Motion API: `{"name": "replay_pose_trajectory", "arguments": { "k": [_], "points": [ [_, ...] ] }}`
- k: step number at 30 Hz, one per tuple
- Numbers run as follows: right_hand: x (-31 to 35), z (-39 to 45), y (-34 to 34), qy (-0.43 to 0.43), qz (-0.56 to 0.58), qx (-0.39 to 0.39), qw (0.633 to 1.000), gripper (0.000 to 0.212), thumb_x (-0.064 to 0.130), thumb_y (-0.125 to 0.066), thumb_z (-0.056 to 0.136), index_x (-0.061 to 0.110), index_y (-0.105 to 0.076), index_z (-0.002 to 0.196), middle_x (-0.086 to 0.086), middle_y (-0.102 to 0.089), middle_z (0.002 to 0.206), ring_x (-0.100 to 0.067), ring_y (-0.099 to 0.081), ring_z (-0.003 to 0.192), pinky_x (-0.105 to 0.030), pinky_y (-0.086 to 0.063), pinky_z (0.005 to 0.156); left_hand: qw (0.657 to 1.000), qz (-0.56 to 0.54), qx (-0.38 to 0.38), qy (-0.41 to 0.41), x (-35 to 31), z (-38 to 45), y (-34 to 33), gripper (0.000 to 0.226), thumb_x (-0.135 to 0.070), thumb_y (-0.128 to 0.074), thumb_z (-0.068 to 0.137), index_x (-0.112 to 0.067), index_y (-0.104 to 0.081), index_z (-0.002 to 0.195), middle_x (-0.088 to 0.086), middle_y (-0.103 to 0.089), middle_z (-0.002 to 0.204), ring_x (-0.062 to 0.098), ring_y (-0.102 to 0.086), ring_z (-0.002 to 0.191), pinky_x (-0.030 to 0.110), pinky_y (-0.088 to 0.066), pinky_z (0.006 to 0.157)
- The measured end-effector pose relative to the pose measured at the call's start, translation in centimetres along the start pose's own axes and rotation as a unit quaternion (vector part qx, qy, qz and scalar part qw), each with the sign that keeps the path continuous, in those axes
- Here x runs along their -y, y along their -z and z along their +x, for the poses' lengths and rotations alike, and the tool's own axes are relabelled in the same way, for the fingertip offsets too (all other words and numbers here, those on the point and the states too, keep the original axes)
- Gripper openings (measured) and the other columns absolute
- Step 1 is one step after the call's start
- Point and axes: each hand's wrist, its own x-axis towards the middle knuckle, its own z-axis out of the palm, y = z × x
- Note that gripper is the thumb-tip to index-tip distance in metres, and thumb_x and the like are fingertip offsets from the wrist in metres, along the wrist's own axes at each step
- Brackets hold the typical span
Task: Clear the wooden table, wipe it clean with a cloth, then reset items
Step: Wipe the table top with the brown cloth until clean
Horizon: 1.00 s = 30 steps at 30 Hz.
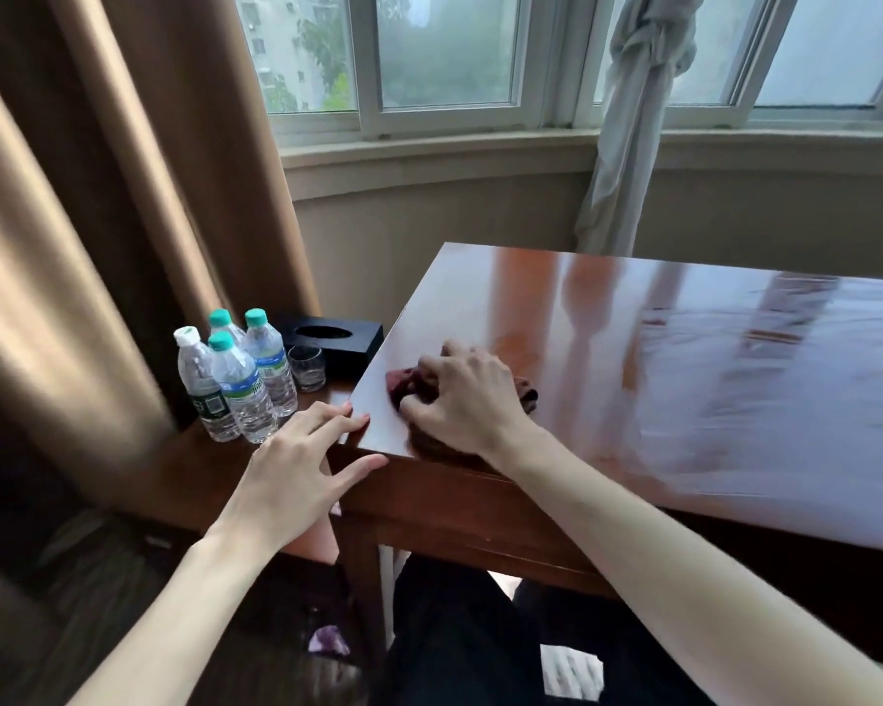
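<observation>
The right hand point(462, 394) grips a dark red cloth point(409, 387) bunched under its curled fingers, near the table's point(684, 374) left corner. The left hand point(297, 466), fingers spread and holding nothing, rests on the table edge just left of the cloth.

We see a glossy reddish-brown wooden table point(684, 359) with a crumpled dark red cloth point(414, 387) lying near its front left corner. Beside its left edge, a lower brown wooden side surface point(184, 476) carries four clear plastic water bottles point(240, 379), a short clear glass tumbler point(307, 367) and a black rectangular tissue box point(335, 341).
</observation>
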Motion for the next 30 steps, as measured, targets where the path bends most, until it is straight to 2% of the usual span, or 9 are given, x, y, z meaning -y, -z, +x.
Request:
{"name": "replay_pose_trajectory", "arguments": {
  "k": [3,7,10,12,15,17,21,26,30],
  "points": [
    [-0.4,-6.1,2.4,0.075,0.061,0.054,0.994,0.026,0.055,-0.056,0.076,0.029,-0.061,0.08,0.009,-0.055,0.086,-0.019,-0.053,0.082,-0.031,-0.042,0.068,1.0,0.008,-0.012,-0.014,0.2,0.1,-0.1,0.065,-0.074,-0.051,0.086,-0.028,-0.067,0.129,-0.011,-0.061,0.132,0.007,-0.05,0.131,0.038,-0.05,0.103],
    [-6.0,-0.6,2.9,-0.064,-0.008,-0.031,0.997,0.041,0.062,-0.052,0.074,0.027,-0.069,0.085,-0.002,-0.064,0.09,-0.032,-0.064,0.088,-0.035,-0.05,0.074,0.995,0.064,0.001,-0.07,-0.4,0.3,0.3,0.059,-0.068,-0.06,0.088,-0.027,-0.066,0.13,-0.009,-0.059,0.133,0.011,-0.044,0.139,0.035,-0.038,0.111],
    [-3.7,1.9,1.7,-0.107,-0.031,-0.02,0.994,0.039,0.06,-0.061,0.077,0.03,-0.077,0.095,-0.01,-0.067,0.098,-0.038,-0.066,0.093,-0.038,-0.048,0.079,0.991,0.053,0.028,-0.116,-1.4,0.7,0.3,0.061,-0.068,-0.063,0.083,-0.033,-0.063,0.134,-0.012,-0.055,0.136,0.009,-0.046,0.133,0.031,-0.036,0.111],
    [-0.4,-0.3,0.8,-0.078,-0.013,-0.034,0.996,0.032,0.057,-0.064,0.078,0.037,-0.078,0.098,-0.006,-0.068,0.093,-0.036,-0.066,0.087,-0.037,-0.049,0.077,0.991,0.039,0.045,-0.121,-1.6,1.3,-0.1,0.059,-0.066,-0.064,0.084,-0.034,-0.062,0.133,-0.013,-0.054,0.137,0.01,-0.047,0.132,0.036,-0.047,0.106],
    [1.8,-7.7,0.8,0.025,0.017,-0.045,0.999,0.029,0.054,-0.061,0.076,0.035,-0.075,0.094,0.002,-0.066,0.091,-0.03,-0.062,0.081,-0.038,-0.05,0.076,0.99,0.028,0.041,-0.13,-1.1,1.7,-0.9,0.055,-0.06,-0.06,0.084,-0.027,-0.064,0.127,-0.011,-0.055,0.135,0.016,-0.051,0.128,0.045,-0.059,0.085],
    [-0.6,-10.1,2.0,0.057,-0.003,-0.036,0.998,0.035,0.054,-0.059,0.076,0.032,-0.074,0.099,0.006,-0.066,0.099,-0.026,-0.061,0.087,-0.037,-0.05,0.078,0.99,0.03,0.033,-0.137,-0.9,1.4,-1.3,0.059,-0.064,-0.057,0.087,-0.033,-0.059,0.137,-0.011,-0.055,0.138,0.014,-0.049,0.13,0.043,-0.058,0.091],
    [-4.1,-8.0,3.7,-0.052,-0.04,-0.044,0.997,0.037,0.062,-0.055,0.078,0.033,-0.074,0.091,0.01,-0.063,0.092,-0.02,-0.062,0.087,-0.032,-0.05,0.074,0.991,0.021,0.025,-0.131,-0.7,0.9,-1.8,0.063,-0.068,-0.058,0.087,-0.037,-0.056,0.141,-0.012,-0.054,0.139,0.013,-0.048,0.129,0.042,-0.055,0.097],
    [2.6,-3.5,0.2,-0.032,-0.027,-0.02,0.999,0.034,0.061,-0.061,0.081,0.03,-0.073,0.087,0.002,-0.065,0.088,-0.029,-0.066,0.084,-0.034,-0.048,0.071,0.99,0.023,0.019,-0.14,-0.9,1.4,-1.3,0.059,-0.065,-0.061,0.083,-0.025,-0.068,0.125,-0.006,-0.061,0.13,0.018,-0.054,0.121,0.044,-0.054,0.095],
    [-1.7,-8.6,2.7,-0.011,-0.033,-0.044,0.998,0.034,0.061,-0.057,0.08,0.034,-0.071,0.095,0.008,-0.062,0.094,-0.023,-0.062,0.086,-0.034,-0.051,0.073,0.991,0.022,0.022,-0.134,-1.0,1.6,-1.2,0.065,-0.068,-0.06,0.081,-0.029,-0.065,0.132,-0.012,-0.06,0.132,0.013,-0.053,0.123,0.042,-0.054,0.097]
  ]
}}
